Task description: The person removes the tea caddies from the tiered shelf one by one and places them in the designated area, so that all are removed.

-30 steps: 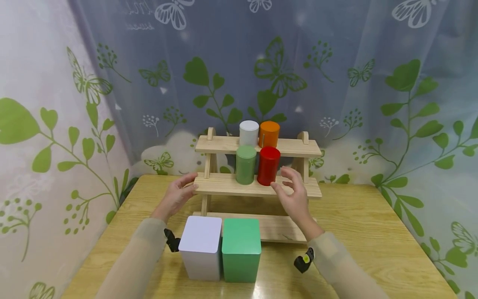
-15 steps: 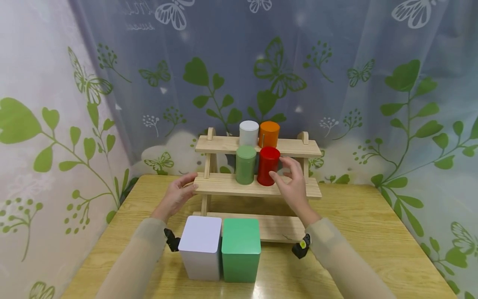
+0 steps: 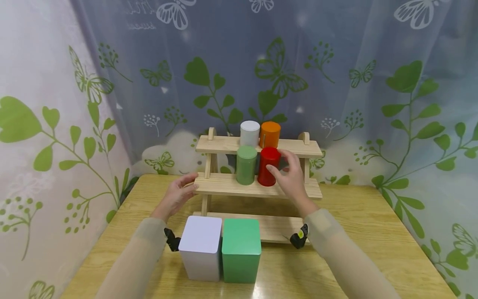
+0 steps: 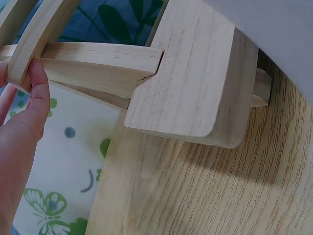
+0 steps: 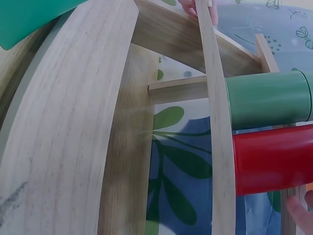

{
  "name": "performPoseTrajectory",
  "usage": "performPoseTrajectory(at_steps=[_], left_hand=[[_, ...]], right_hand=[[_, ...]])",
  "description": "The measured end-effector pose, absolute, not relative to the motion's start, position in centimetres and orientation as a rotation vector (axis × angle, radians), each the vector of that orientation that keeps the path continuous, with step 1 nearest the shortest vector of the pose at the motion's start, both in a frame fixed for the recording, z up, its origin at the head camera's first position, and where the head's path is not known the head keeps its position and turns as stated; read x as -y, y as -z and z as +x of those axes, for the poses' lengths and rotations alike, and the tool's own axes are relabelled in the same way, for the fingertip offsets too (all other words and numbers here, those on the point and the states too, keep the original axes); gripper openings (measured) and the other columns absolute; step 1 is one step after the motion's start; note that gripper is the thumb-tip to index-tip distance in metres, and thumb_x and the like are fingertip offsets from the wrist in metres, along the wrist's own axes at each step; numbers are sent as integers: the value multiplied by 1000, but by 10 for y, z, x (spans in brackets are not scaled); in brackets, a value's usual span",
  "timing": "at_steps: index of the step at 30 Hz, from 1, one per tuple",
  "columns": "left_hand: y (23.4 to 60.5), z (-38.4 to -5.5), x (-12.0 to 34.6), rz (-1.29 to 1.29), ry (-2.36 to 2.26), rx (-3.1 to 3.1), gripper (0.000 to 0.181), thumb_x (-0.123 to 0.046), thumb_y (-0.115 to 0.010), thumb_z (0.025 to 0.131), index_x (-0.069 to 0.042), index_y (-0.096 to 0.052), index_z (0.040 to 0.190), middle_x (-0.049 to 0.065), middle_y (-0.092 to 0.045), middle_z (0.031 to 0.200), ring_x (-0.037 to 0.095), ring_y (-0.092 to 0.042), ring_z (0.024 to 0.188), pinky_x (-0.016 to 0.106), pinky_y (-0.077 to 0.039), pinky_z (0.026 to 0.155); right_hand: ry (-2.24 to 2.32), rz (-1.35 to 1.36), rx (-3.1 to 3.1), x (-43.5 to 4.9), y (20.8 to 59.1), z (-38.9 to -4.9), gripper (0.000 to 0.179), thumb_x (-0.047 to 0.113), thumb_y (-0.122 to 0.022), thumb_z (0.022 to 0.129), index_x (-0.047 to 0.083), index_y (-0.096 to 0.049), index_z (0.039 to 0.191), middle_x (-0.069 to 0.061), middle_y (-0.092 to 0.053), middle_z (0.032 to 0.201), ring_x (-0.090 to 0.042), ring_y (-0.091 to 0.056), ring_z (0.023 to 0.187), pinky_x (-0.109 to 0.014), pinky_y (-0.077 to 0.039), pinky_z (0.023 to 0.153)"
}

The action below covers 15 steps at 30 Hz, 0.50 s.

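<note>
My left hand point(image 3: 176, 197) pinches the left end of the middle shelf of a three-tier wooden stand point(image 3: 220, 185), fingertips on the board's edge in the left wrist view. A red cylindrical can point(image 3: 267, 168) stands upright on that shelf, right of a green can point(image 3: 246, 166). My right hand point(image 3: 293, 181) reaches to the red can from the right, thumb across its front and forefinger by its upper right side. In the right wrist view, fingers point(image 5: 298, 213) show beside the red can point(image 5: 274, 159) with a small gap.
On the top shelf stand a white can point(image 3: 249, 133) and an orange can point(image 3: 270, 133). In front of the stand, a white box point(image 3: 201, 249) and a green box point(image 3: 241, 251) sit side by side on the wooden table point(image 3: 354, 232). A patterned curtain point(image 3: 231, 50) hangs behind.
My right hand has moved up and left, its thumb coming across the front of the red can. The left hand stays on the shelf end, and the cans have not moved.
</note>
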<state>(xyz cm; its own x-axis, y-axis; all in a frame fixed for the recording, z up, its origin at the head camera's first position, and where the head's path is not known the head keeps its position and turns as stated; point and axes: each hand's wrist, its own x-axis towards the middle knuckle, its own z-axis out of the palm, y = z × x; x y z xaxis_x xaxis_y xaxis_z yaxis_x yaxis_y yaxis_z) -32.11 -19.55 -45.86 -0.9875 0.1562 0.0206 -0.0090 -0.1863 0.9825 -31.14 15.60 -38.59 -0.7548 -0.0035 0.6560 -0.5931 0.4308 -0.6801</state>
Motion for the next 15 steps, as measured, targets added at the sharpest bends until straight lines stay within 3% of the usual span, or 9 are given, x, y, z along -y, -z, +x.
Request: performPoseTrajectory(at_steps=[7, 15], left_hand=[[461, -323, 196, 191, -2319, -1939, 50, -5, -60, 90, 4, -41, 135, 15, -35, 137, 15, -53, 99, 24, -48, 80], [462, -324, 196, 182, -2331, -1950, 47, -6, -62, 89, 4, -45, 132, 12, -39, 135, 17, -54, 100, 25, -49, 79]], right_hand=[[-1355, 483, 2147, -151, 386, -315, 53, 20, -72, 82, 7, -49, 128, -13, -46, 125, -28, -46, 105, -52, -48, 80], [-1367, 481, 2146, -149, 389, -318, 52, 17, -72, 82, 7, -49, 128, -15, -45, 125, -29, -46, 107, -53, -47, 81]])
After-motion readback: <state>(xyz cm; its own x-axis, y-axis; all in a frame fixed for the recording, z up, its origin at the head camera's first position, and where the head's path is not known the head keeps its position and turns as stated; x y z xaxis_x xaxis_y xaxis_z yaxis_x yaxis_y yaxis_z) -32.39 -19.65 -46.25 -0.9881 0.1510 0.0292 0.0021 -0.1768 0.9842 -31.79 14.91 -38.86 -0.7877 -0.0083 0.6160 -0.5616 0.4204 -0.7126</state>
